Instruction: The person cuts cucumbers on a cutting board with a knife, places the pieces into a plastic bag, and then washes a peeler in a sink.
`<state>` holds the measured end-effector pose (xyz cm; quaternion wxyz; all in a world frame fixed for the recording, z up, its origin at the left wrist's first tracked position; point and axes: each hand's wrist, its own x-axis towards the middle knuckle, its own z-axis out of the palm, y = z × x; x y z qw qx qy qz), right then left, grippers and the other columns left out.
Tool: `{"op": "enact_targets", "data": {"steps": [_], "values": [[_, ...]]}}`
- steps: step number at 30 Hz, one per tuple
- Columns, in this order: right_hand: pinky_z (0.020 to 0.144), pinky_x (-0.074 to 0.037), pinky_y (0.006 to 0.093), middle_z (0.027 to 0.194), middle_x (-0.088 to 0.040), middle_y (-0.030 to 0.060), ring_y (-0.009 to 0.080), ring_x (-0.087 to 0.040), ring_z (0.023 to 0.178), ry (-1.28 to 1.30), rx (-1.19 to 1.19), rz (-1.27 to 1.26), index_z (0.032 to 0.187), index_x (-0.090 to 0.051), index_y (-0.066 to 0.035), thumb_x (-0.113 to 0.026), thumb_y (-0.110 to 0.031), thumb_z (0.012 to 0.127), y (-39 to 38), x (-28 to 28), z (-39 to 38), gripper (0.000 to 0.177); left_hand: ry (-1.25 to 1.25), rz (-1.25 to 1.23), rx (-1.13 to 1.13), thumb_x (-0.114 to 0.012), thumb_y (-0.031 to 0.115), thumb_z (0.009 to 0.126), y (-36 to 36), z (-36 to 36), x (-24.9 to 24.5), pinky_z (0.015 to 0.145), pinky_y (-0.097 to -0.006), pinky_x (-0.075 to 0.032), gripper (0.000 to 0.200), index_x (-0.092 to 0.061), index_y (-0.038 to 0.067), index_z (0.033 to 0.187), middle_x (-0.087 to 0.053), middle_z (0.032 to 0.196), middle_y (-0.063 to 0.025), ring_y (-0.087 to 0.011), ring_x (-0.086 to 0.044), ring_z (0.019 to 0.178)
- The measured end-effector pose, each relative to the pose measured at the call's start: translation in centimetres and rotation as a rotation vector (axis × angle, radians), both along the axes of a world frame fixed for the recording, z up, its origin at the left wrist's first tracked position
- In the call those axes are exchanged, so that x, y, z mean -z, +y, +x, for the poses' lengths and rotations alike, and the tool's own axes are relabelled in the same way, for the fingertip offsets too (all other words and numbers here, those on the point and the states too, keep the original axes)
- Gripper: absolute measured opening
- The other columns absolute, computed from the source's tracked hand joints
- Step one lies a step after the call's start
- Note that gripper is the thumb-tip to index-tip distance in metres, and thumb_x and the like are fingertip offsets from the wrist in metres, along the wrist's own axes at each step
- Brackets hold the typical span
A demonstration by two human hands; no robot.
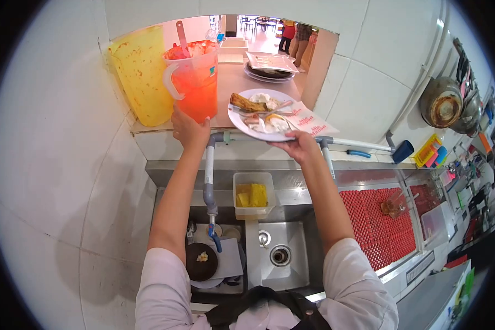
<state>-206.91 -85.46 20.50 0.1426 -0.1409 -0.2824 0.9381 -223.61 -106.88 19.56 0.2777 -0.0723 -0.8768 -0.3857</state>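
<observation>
Head view: left hand at base of one translucent pitcher with red-orange contents; fingers partly hidden, cannot tell if gripping. Right hand grips one round white plate of food scraps at its rim, fingertips hidden beneath. One tall yellow plastic container beside pitcher. Two steel sink basins; stacked dishes overlap, uncountable.

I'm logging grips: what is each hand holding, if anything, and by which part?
The right hand holds the white plate by its near rim. The left hand is at the base of the orange pitcher; whether it grips cannot be told.
</observation>
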Motion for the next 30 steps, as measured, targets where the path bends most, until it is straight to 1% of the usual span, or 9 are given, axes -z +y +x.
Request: {"op": "enact_targets", "data": {"steps": [4,7,11,15,18,20,25,28,30], "values": [[0.085,-0.046,0.0593,0.126,-0.040,0.0262,0.0436,-0.045,0.114,-0.041,-0.017,0.182,0.130,-0.025,0.006,-0.044,0.007,0.075,-1.5,0.6,10.1,0.058,0.186,0.203,0.269,-0.070,0.019,0.071,-1.7,5.1,1.4,0.098,-0.0489,-0.028,0.090,-0.012,-0.002,0.136,-0.028,0.132,-0.0233,-0.0368,-0.030,0.123],[0.079,-0.052,0.0543,0.123,-0.044,0.0252,0.0413,-0.051,0.108,-0.066,-0.039,0.039,0.130,-0.026,0.006,-0.047,0.007,0.072,-3.7,0.2,19.8,0.061,0.183,0.375,0.497,-0.067,0.015,0.072,-4.5,12.9,1.3,0.102,-0.0466,-0.023,0.085,-0.014,-0.002,0.136,-0.028,0.133,-0.0223,-0.0338,-0.029,0.125],[0.073,-0.055,0.0515,0.119,-0.046,0.0262,0.0397,-0.058,0.098,-0.115,0.023,-0.163,0.129,-0.026,0.007,-0.049,0.006,0.071,-7.3,-0.3,33.0,0.061,-0.131,0.510,0.672,-0.063,0.010,0.075,-8.6,23.4,1.8,0.103,-0.0394,-0.024,0.074,-0.023,0.004,0.136,-0.029,0.137,-0.0133,-0.0274,-0.033,0.124],[0.069,-0.056,0.0498,0.114,-0.049,0.0254,0.0380,-0.062,0.088,-0.234,0.265,-0.162,0.128,-0.029,0.001,-0.049,0.008,0.069,-8.1,1.6,42.2,0.063,-0.494,0.637,0.767,-0.057,0.002,0.077,-10.3,28.3,5.2,0.098,-0.0355,-0.031,0.059,-0.033,0.004,0.131,-0.038,0.132,-0.0088,-0.0218,-0.040,0.118],[0.071,-0.056,0.0494,0.113,-0.050,0.0237,0.0369,-0.061,0.092,-0.343,0.471,0.001,0.129,-0.030,-0.001,-0.049,0.009,0.068,-5.9,6.5,46.3,0.064,-0.669,0.622,0.768,-0.053,-0.001,0.077,-10.3,30.6,6.8,0.095,-0.0321,-0.035,0.052,-0.039,0.003,0.127,-0.042,0.128,-0.0079,-0.0190,-0.045,0.112],[0.078,-0.053,0.0524,0.114,-0.050,0.0218,0.0361,-0.057,0.099,-0.383,0.548,-0.036,0.128,-0.030,-0.001,-0.049,0.009,0.069,-3.6,10.3,46.8,0.063,-0.723,0.585,0.760,-0.052,-0.002,0.077,-9.9,31.6,7.0,0.093,-0.0300,-0.037,0.047,-0.044,0.002,0.123,-0.044,0.126,-0.0078,-0.0179,-0.047,0.108],[0.088,-0.046,0.0548,0.122,-0.047,0.0222,0.0376,-0.050,0.111,-0.347,0.723,0.069,0.126,-0.033,0.007,-0.047,0.008,0.072,4.2,22.2,49.5,0.056,-0.679,0.567,0.825,-0.050,-0.004,0.078,-7.3,34.3,6.1,0.091,-0.0287,-0.039,0.041,-0.048,0.001,0.118,-0.043,0.126,-0.0087,-0.0186,-0.050,0.104],[0.090,-0.046,0.0538,0.124,-0.046,0.0231,0.0380,-0.048,0.112,-0.287,0.743,-0.113,0.126,-0.032,0.008,-0.046,0.008,0.073,8.1,27.7,50.9,0.055,-0.663,0.538,0.857,-0.049,-0.004,0.078,-6.1,35.2,5.3,0.090,-0.0289,-0.039,0.039,-0.049,0.001,0.117,-0.042,0.126,-0.0088,-0.0186,-0.051,0.103],[0.094,-0.042,0.0554,0.128,-0.042,0.0245,0.0392,-0.044,0.117,-0.212,0.779,-0.057,0.129,-0.029,0.009,-0.045,0.008,0.074,10.0,30.8,51.4,0.057,-0.654,0.533,0.879,-0.050,-0.004,0.078,-5.0,35.4,5.1,0.090,-0.0289,-0.040,0.038,-0.049,0.001,0.116,-0.042,0.125,-0.0084,-0.0185,-0.051,0.103]]}}
